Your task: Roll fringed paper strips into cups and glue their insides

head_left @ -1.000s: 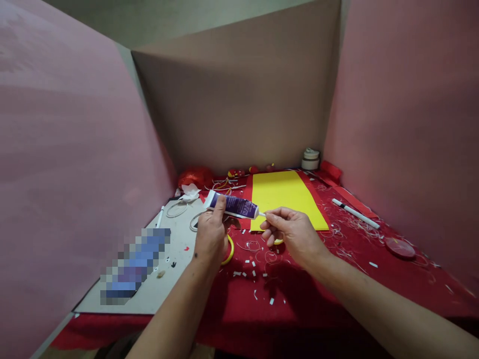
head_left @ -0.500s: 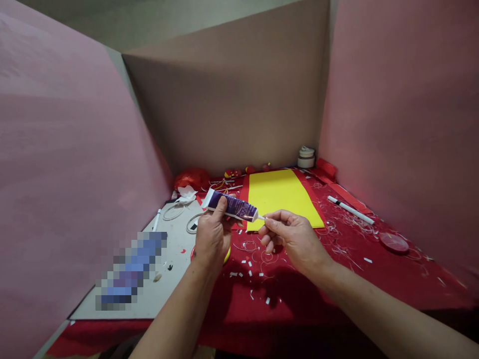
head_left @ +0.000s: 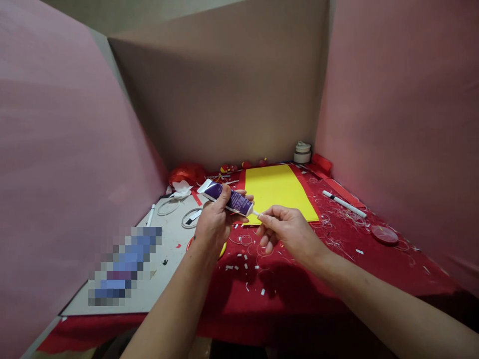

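A purple tube (head_left: 235, 200) with a flat white end is in my left hand (head_left: 214, 222), thumb on top and fingers beneath. Its narrow white nozzle (head_left: 256, 213) points right and slightly down. My right hand (head_left: 286, 230) pinches the nozzle's tip between thumb and forefinger; whether a separate cap is there cannot be made out. Beyond both hands lies a yellow sheet (head_left: 279, 192) on red sheets. Under my left wrist, parts of a red and a yellow ring show.
Left, a grey board (head_left: 149, 294) bears coiled rings and a blurred blue item (head_left: 129, 264). On the red cloth (head_left: 239, 319) are scraps, threads, a marker (head_left: 344, 204) and a round red disc (head_left: 384, 235). A white jar (head_left: 302, 152) stands at the back. Pink walls flank both sides.
The view has shifted slightly, so the table things appear a little further left and up. The tube tilts more steeply down to the right. Both hands keep their hold.
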`<state>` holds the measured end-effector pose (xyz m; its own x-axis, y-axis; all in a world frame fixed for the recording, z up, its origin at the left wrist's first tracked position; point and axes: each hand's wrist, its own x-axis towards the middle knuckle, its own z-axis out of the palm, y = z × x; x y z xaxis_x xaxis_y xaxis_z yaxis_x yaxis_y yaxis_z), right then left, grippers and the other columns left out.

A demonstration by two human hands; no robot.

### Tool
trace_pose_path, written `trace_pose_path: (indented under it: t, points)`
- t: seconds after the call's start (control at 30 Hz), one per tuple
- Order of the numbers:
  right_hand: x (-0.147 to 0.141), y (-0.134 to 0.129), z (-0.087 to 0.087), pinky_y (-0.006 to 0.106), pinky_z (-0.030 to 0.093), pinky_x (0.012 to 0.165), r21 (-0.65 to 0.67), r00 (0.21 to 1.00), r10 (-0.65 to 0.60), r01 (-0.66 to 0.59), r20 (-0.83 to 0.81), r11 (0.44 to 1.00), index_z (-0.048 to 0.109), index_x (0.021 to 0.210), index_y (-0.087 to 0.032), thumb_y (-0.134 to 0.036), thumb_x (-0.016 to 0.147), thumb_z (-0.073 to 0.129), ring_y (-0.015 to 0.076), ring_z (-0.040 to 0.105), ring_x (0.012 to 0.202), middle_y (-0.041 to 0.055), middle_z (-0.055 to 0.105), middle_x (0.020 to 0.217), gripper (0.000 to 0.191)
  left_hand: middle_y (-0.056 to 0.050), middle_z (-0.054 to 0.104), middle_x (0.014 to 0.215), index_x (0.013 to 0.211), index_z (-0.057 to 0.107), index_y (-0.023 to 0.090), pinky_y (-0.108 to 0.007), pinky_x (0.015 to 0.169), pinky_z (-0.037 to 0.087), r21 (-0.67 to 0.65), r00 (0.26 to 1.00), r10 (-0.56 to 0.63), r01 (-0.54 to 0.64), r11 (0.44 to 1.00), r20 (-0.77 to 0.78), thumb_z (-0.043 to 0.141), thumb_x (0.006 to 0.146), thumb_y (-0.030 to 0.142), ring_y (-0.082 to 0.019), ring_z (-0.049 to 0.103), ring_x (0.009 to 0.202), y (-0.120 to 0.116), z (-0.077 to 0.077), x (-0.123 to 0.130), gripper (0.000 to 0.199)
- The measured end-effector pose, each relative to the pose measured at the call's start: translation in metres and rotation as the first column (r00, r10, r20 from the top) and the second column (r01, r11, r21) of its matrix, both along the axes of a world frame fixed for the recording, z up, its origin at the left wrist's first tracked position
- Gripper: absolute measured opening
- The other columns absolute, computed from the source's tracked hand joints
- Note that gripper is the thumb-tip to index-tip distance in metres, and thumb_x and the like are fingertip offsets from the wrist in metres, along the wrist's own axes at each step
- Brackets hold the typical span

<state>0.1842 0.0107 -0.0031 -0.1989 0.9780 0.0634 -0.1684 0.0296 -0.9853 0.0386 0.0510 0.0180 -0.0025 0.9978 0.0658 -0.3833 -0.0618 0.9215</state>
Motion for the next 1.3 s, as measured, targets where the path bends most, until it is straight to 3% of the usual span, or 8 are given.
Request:
trace_pose_path:
  t: [0.27,0.43,0.53,0.67,0.8,0.9,1.13,1.3]
  points:
    - [0.014,-0.016,0.015,0.022,0.046,0.040,0.045,0.998,-0.046,0.044,0.042,0.998,0.052,0.067,-0.018,-0.031,0.079,0.057,0.0107,0.057,0.045,0.0009,0.062,0.060,0.018,-0.012,0.069,0.073,0.076,0.062,0.009,-0.022,0.045,0.049,0.066,0.996,0.022,-0.027,0.997,0.082,0.061,0.077,0.040,-0.018,0.066,0.062,0.001,0.008,0.007,0.031]
    - [0.033,-0.026,-0.006,0.025,0.043,0.039,0.035,0.981,-0.149,0.146,0.127,0.989,0.056,0.068,-0.018,-0.035,0.081,0.056,0.0116,0.054,0.045,0.0009,0.060,0.058,0.021,-0.006,0.069,0.076,0.077,0.060,0.016,-0.026,0.058,0.056,0.168,0.903,0.321,-0.377,0.911,0.286,0.061,0.078,0.034,-0.018,0.067,0.071,0.010,0.020,-0.043,0.018]
    - [0.023,-0.024,-0.022,0.030,0.047,0.056,0.212,0.941,-0.177,0.117,0.290,0.970,0.061,0.070,-0.021,-0.028,0.081,0.056,0.0140,0.056,0.059,0.0019,0.061,0.066,0.014,-0.007,0.069,0.080,0.079,0.061,0.017,-0.025,0.052,0.055,0.151,0.914,0.300,-0.349,0.925,0.272,0.059,0.080,0.034,-0.019,0.067,0.070,0.009,0.019,-0.067,0.018]
    - [-0.013,-0.011,-0.029,0.034,0.043,0.068,0.520,0.747,-0.317,-0.044,0.584,0.853,0.064,0.073,-0.020,-0.017,0.083,0.051,0.0177,0.053,0.071,0.0060,0.058,0.074,0.017,-0.004,0.069,0.080,0.084,0.061,0.017,-0.021,0.042,0.051,0.079,0.936,0.201,-0.232,0.969,0.289,0.055,0.082,0.019,-0.015,0.065,0.061,0.001,0.011,-0.074,0.007]
    - [-0.049,0.009,-0.025,0.034,0.037,0.062,0.554,0.418,-0.423,-0.267,0.804,0.789,0.064,0.072,-0.017,-0.002,0.074,0.052,0.0218,0.053,0.074,0.0102,0.062,0.078,0.019,-0.001,0.068,0.072,0.081,0.061,0.016,-0.021,0.044,0.053,-0.014,0.907,0.237,-0.247,0.969,0.349,0.055,0.079,0.010,-0.015,0.066,0.060,-0.003,0.006,-0.077,0.009]
    - [-0.067,0.022,-0.023,0.033,0.034,0.058,0.528,0.305,-0.442,-0.317,0.843,0.788,0.062,0.065,-0.016,0.003,0.069,0.051,0.0229,0.052,0.072,0.0126,0.064,0.072,0.023,-0.002,0.067,0.070,0.078,0.060,0.014,-0.023,0.047,0.055,-0.057,0.893,0.255,-0.253,0.966,0.369,0.056,0.078,0.010,-0.016,0.066,0.060,-0.003,0.004,-0.080,0.006]
    - [-0.084,0.033,-0.024,0.033,0.033,0.055,0.508,0.312,-0.415,-0.334,0.854,0.794,0.052,0.048,-0.020,0.004,0.065,0.055,0.0209,0.049,0.062,0.0098,0.061,0.055,0.029,-0.002,0.065,0.066,0.073,0.059,0.013,-0.024,0.045,0.054,-0.104,0.883,0.294,-0.276,0.956,0.366,0.060,0.074,0.010,-0.016,0.064,0.056,-0.002,0.001,-0.080,0.004]
    - [-0.043,0.028,-0.011,0.036,0.040,0.065,0.579,0.379,-0.466,-0.281,0.799,0.765,0.063,0.068,-0.021,-0.002,0.074,0.049,0.0228,0.053,0.075,0.0078,0.064,0.072,0.025,-0.004,0.065,0.071,0.072,0.060,0.013,-0.024,0.051,0.056,-0.144,0.872,0.284,-0.246,0.958,0.398,0.060,0.074,0.010,-0.015,0.065,0.061,-0.001,-0.001,-0.081,0.004]
